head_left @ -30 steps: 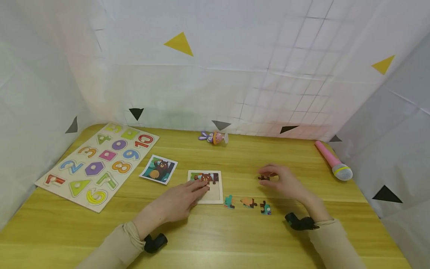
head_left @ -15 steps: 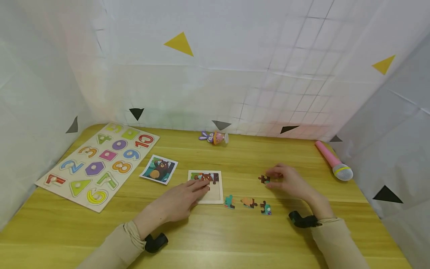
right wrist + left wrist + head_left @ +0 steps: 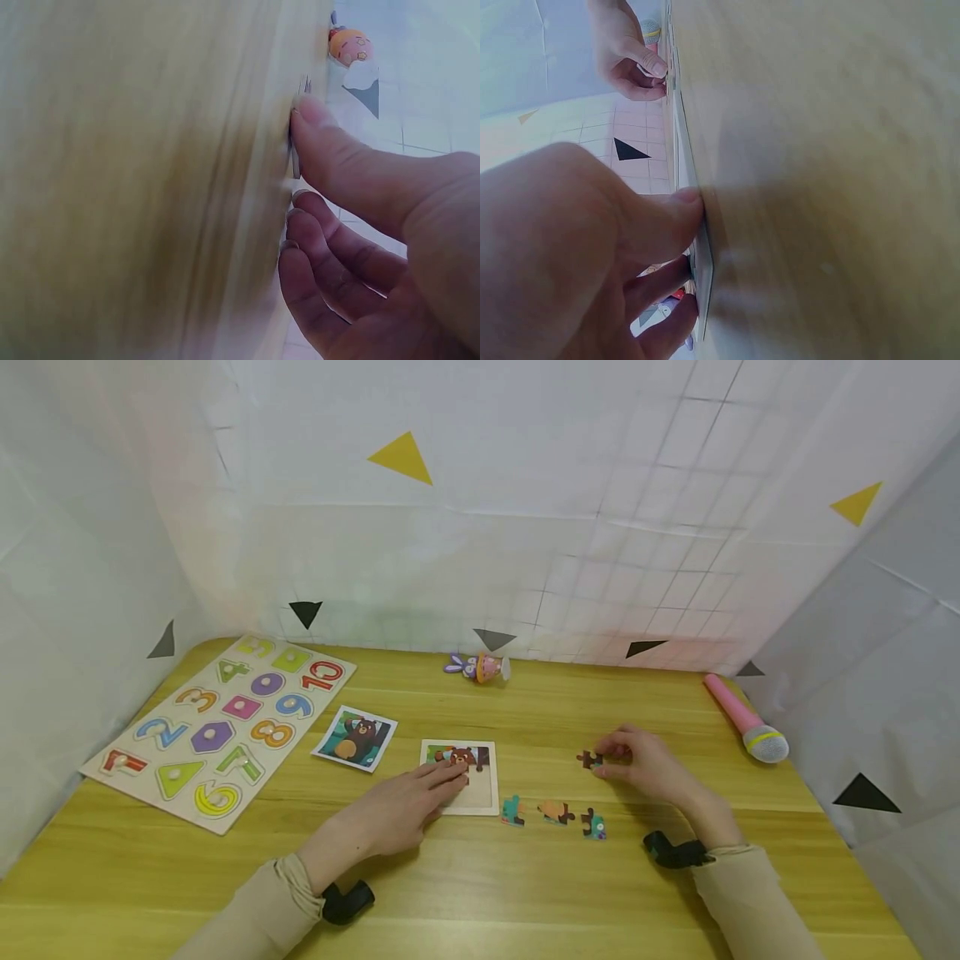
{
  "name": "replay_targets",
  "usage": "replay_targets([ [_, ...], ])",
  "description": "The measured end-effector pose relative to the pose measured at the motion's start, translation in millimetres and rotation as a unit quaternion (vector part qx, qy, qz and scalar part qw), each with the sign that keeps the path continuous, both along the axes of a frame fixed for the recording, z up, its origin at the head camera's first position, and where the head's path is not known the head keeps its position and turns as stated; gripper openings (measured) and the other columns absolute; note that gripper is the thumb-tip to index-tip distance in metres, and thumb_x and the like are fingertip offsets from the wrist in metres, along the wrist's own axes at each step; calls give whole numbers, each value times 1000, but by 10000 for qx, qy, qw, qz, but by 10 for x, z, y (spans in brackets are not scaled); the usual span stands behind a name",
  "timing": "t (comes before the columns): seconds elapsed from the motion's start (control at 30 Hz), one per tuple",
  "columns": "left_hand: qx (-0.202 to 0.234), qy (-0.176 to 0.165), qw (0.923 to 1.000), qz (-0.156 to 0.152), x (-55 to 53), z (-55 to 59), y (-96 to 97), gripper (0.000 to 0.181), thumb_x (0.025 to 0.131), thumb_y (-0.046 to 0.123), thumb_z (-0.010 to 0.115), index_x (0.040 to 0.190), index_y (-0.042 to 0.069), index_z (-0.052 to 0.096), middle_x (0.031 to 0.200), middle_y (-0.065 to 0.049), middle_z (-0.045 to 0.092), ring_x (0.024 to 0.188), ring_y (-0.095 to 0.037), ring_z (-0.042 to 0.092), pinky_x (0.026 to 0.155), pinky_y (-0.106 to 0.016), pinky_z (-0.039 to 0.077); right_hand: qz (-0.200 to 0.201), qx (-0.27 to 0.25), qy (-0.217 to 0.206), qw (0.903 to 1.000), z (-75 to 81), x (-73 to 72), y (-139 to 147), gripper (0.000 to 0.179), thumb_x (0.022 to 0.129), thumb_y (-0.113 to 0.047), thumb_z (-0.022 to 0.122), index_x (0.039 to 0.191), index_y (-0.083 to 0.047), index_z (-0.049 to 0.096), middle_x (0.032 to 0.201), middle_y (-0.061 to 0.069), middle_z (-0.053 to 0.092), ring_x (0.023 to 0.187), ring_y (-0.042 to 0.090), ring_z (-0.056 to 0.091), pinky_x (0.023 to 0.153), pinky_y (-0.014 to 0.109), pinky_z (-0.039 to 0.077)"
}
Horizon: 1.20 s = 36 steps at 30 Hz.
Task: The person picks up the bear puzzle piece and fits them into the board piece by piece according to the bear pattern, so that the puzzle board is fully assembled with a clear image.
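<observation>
My left hand [image 3: 401, 806] lies over the left side of a small wooden puzzle tray [image 3: 496, 789], fingers extended across the bear picture pieces [image 3: 457, 754] at its top. In the left wrist view its thumb [image 3: 664, 221] touches the tray's edge. To the right, my right hand [image 3: 641, 764] pinches a brown jigsaw piece [image 3: 588, 760] by its right side, low at the tabletop. The right wrist view shows that thumb [image 3: 322, 142] against the thin piece edge. Between the hands lie a teal piece [image 3: 513, 810], an orange-brown piece [image 3: 555, 812] and a brown-teal piece [image 3: 594, 824].
A bear picture card [image 3: 356, 738] lies left of the tray, beside a large number-and-shape board [image 3: 217, 727]. A rabbit figurine [image 3: 480, 667] is at the back of the table. On the far right rests a pink toy microphone [image 3: 746, 720].
My right hand has shifted slightly right, and its fingers have drawn back to the brown jigsaw piece's right side, exposing more of the piece. The left hand stays on the tray.
</observation>
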State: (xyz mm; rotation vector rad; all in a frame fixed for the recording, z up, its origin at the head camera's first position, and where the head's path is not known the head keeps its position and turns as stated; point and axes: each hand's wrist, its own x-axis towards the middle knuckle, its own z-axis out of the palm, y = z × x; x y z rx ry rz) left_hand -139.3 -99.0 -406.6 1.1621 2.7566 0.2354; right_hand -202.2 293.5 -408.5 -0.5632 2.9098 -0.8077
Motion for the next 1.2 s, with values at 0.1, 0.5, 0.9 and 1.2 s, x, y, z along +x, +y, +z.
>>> replay_targets([
  [0.1, 15, 11, 10000, -10, -1, 4, -1, 51, 104, 13, 50, 154, 10, 41, 163, -6, 32, 148, -29, 33, 118, -44, 33, 50, 74, 97, 9999, -9, -7, 6, 23, 86, -22, 80, 104, -10, 73, 101, 1, 63, 89, 18, 57, 78, 33, 49],
  [0.5, 39, -67, 10000, 44, 2, -2, 1, 51, 104, 14, 50, 154, 11, 40, 163, -4, 32, 148, -29, 33, 119, -44, 33, 492, 388, 378, 9973, -32, -15, 15, 19, 89, -16, 76, 104, -6, 70, 96, 0, 61, 83, 10, 56, 72, 29, 51],
  [0.9, 190, -163, 9997, 62, 19, 12, -9, 50, 104, 12, 49, 153, 15, 42, 164, -6, 29, 148, -32, 32, 117, -47, 35, 642, 188, 561, 9962, -32, -8, 5, 20, 92, -20, 74, 104, -4, 70, 91, -2, 63, 79, 6, 57, 68, 25, 52],
  [1.2, 219, -202, 9995, 70, 21, 14, -15, 50, 104, 12, 48, 154, 16, 42, 164, -5, 29, 148, -32, 32, 117, -47, 35, 612, 147, 582, 9963, -13, -2, -8, 22, 92, -19, 74, 107, -3, 70, 90, -4, 65, 79, 7, 59, 68, 26, 52],
])
